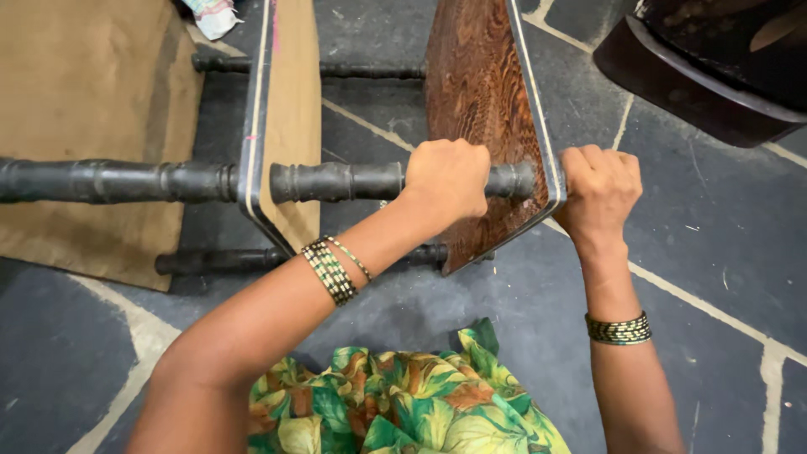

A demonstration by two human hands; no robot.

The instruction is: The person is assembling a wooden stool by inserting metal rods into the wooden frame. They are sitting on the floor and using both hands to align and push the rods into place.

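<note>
Far left: tan board [84,126], flat face toward the camera, standing on the dark stone floor [698,252] with pale joints.

Across it: black turned wooden rod [336,181], ringed and beaded, lying level from the left edge toward the right. It passes through two upright panels.

Left panel [290,118]: pale tan face, dark edge with a light stripe, tilted slightly, set just right of the tan board. The rod goes through it near its lower part.

Behind and below: two further black rods, one at the top [370,71] and one low [218,261], both running level and parallel to the first.

Left hand [445,181]: closed in a fist round the turned rod, between the two panels, just left of the brown panel. Beaded green and gold bangles on the wrist.

Right panel [483,109]: dark brown with a wavy grain pattern, light stripe along its edge, pointed lower corner near the floor. The rod's end passes through it.

Right hand [598,193]: clenched on the rod's end at the outer side of the brown panel, touching the panel's edge. Matching bangles on this wrist. The hands are apart, with the brown panel between them.

Upper right: dark curved object [698,76], kind not clear.

Bottom centre: green and yellow leaf-print cloth [403,403].
</note>
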